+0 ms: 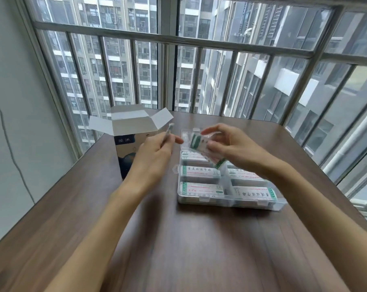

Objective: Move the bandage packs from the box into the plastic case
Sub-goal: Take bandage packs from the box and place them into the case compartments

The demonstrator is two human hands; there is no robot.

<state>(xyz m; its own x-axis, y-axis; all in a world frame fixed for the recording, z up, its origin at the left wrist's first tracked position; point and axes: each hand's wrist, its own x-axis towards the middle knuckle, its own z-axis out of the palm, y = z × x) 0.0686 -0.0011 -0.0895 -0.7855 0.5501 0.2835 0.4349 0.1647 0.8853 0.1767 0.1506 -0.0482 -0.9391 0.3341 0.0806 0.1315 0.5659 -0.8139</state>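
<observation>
A clear plastic case (226, 200) lies on the brown table, divided into compartments that hold several white-and-green bandage packs (201, 189). My right hand (231, 145) grips one bandage pack (199, 145) tilted in the air above the case's far end. My left hand (155, 153) pinches a thin, flat pack (169, 129) seen edge-on, just right of the box. The cardboard box (125, 148) stands open at the far left, its white flaps spread; what is inside is hidden.
The wooden table (178, 239) reaches toward me from the case. A window with metal bars (178, 41) runs behind the table's far edge. A grey wall (20, 123) closes the left side.
</observation>
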